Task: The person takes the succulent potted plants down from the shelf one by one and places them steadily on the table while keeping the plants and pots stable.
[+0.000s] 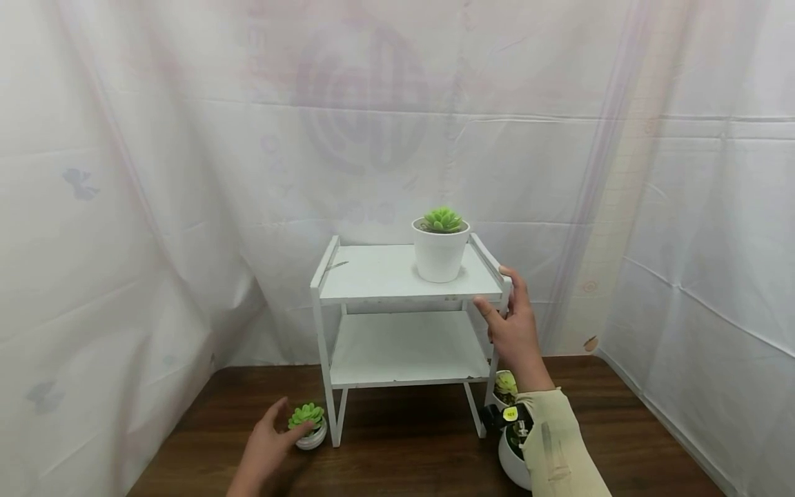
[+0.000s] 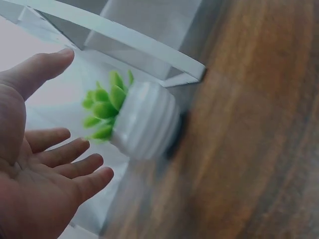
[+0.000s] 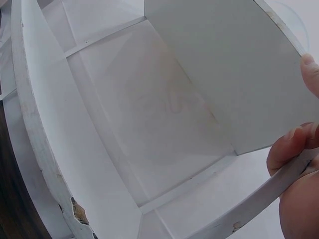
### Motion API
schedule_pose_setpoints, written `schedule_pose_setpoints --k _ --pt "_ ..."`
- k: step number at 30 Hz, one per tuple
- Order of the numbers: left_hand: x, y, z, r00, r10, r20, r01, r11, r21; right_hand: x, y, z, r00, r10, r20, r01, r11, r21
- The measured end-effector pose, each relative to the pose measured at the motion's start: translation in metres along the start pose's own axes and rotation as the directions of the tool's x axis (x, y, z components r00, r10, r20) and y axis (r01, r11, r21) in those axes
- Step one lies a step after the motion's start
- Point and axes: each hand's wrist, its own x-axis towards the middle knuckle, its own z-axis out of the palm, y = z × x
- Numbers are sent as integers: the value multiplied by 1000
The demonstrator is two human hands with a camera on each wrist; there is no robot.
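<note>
A white two-tier shelf (image 1: 406, 345) stands on the brown wooden table. My right hand (image 1: 517, 335) holds its upper right front corner, fingers curled round the side frame and thumb at the top board's front edge. The right wrist view shows those fingers (image 3: 288, 149) bent over a white bar. By the shelf's left front leg sits a small succulent in a ribbed white pot (image 2: 148, 119). My left hand (image 1: 268, 442) is beside that plant, its fingers spread and its palm holding nothing. On the top board, right of centre, stands a larger white pot (image 1: 439, 257) with a green succulent.
Right of the shelf, a pale succulent pot (image 1: 506, 386) and a round white pot (image 1: 512, 462) stand on the table (image 1: 397, 462), partly hidden by my right wrist and sleeve. White plastic sheeting (image 1: 248, 172) hangs behind and on both sides. Paint is chipped along the shelf's edge.
</note>
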Motion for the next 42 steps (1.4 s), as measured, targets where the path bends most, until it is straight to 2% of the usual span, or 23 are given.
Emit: schedule_pose_setpoints --k 3,15,27,42 --pt "-2 7 -3 1000 -9 5 9 1000 3 0 -1 0 1000 0 1 0 1000 -6" --pt "-14 36 -18 999 33 8 -33 999 39 2 3 -1 1000 -1 14 1 1000 8" --pt "-25 61 -30 997 77 8 -77 997 4 -1 0 -1 1000 -23 20 22 1000 12" --pt "-39 86 -39 992 124 10 -123 991 -51 -2 -3 -2 1000 -3 27 3 1000 11"
